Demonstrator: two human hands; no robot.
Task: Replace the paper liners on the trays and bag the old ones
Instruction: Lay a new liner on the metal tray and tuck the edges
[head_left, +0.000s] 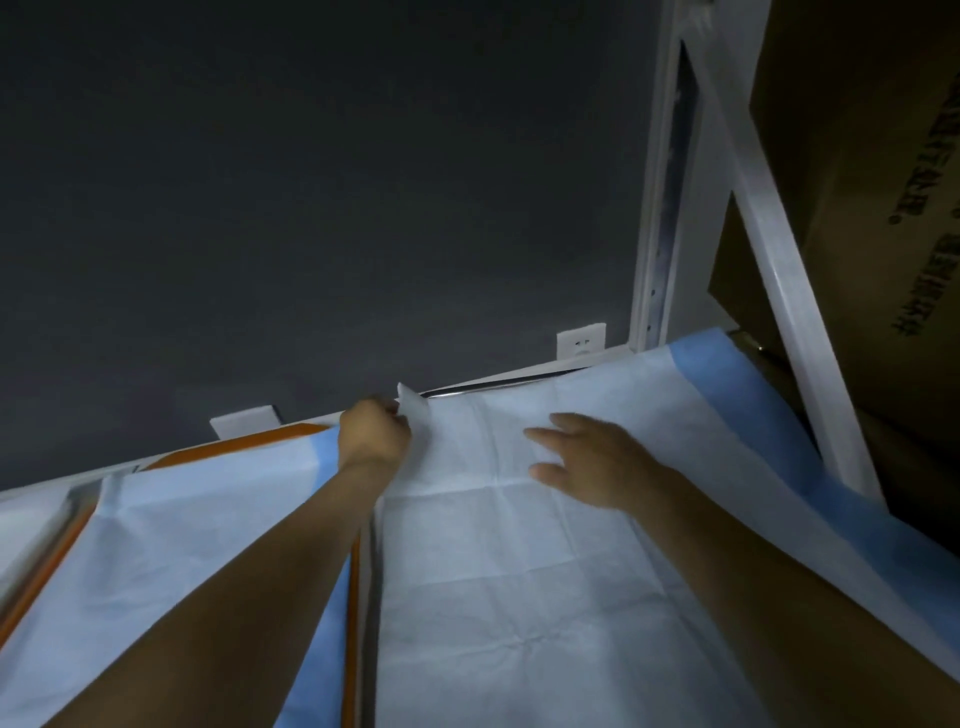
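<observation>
A large white paper liner (519, 561) with a blue border lies spread over the right-hand tray, whose metal rim (483, 385) shows at the far edge. My left hand (375, 432) pinches the liner's raised far-left corner between curled fingers. Flat on the liner to its right rests my right hand (587, 457), fingers spread and pointing left. A second white and blue liner (197, 525) covers the left-hand tray, where an orange rim (244, 444) shows along the far side.
A dark grey wall (322, 197) rises right behind the trays, with two white wall sockets (581, 340) low on it. A white metal shelf frame (779, 270) stands at the right, carrying brown cardboard boxes (862, 156).
</observation>
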